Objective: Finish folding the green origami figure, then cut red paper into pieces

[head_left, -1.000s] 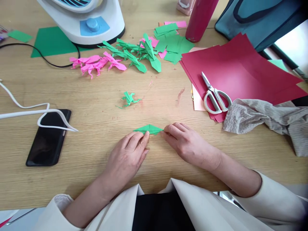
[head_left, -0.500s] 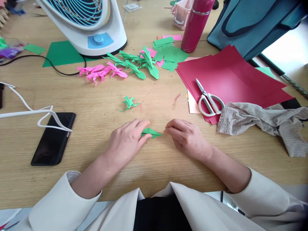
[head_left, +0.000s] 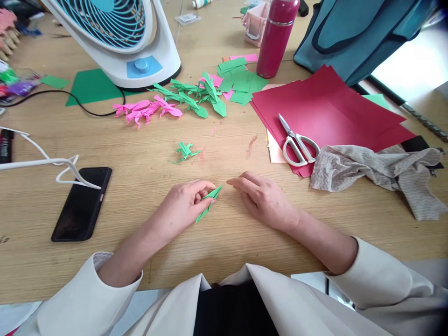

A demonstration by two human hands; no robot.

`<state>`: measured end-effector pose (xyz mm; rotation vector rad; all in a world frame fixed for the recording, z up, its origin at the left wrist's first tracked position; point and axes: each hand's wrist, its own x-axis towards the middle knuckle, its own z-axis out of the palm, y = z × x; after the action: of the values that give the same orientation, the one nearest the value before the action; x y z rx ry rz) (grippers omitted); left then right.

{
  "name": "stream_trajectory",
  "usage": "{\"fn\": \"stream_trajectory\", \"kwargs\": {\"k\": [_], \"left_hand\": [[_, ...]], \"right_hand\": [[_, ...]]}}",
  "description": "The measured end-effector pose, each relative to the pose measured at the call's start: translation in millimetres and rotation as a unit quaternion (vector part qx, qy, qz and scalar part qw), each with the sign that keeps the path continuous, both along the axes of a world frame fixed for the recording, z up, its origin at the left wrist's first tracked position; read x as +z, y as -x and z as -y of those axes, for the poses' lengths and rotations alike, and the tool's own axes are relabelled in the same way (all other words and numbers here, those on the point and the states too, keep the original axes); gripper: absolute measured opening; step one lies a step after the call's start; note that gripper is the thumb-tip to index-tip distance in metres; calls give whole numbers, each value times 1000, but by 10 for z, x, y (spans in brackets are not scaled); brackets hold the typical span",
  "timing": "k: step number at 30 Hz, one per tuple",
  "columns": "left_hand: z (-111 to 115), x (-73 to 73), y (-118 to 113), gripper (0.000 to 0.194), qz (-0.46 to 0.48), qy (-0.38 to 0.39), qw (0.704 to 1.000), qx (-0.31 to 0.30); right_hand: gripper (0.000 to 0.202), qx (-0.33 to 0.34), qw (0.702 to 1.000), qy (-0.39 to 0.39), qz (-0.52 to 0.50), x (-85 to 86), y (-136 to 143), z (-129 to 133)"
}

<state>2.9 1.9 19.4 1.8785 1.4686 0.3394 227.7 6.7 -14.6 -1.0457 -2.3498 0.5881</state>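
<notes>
A slim folded green paper [head_left: 209,204] is pinched between the thumb and fingers of my left hand [head_left: 185,203], tilted with one tip up to the right. To the right of it, my right hand [head_left: 262,198] is apart from the paper, fingers together and pointing left. Whether anything is between those fingertips is hidden. A small green folded paper figure [head_left: 185,151] lies on the table just beyond my hands. Farther back are pink folded figures [head_left: 147,109] and several longer green ones [head_left: 210,95].
White-handled scissors [head_left: 299,145] lie on red sheets [head_left: 325,112], beside a crumpled cloth [head_left: 371,168]. A phone [head_left: 82,205] under a white cable is at left. Behind stand a fan [head_left: 154,60], a red bottle [head_left: 278,39], green paper pieces [head_left: 245,84] and a blue bag [head_left: 353,37].
The green paper has turned from nearly level to a steep tilt in my left hand. My right hand's fingertips now reach farther left. The view has shifted slightly.
</notes>
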Motion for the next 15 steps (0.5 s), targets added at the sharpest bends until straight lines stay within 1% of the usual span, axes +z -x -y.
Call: {"fn": "stream_trajectory", "kwargs": {"k": [3, 7, 9, 12, 15], "left_hand": [[2, -55, -11, 16, 99, 29, 994, 39], [-22, -101, -133, 12, 225, 48, 970, 75], [-25, -110, -216, 15, 257, 46, 961, 90], [-22, -119, -310, 19, 285, 55, 951, 101], [-27, -128, -337, 15, 291, 61, 950, 95]], "right_hand": [[23, -33, 994, 69, -72, 13, 18, -6], [13, -45, 974, 166, -147, 72, 57, -9], [11, -40, 968, 188, -161, 89, 75, -8], [12, -40, 963, 200, -178, 80, 87, -12], [12, -47, 957, 219, -182, 58, 85, -21]]}}
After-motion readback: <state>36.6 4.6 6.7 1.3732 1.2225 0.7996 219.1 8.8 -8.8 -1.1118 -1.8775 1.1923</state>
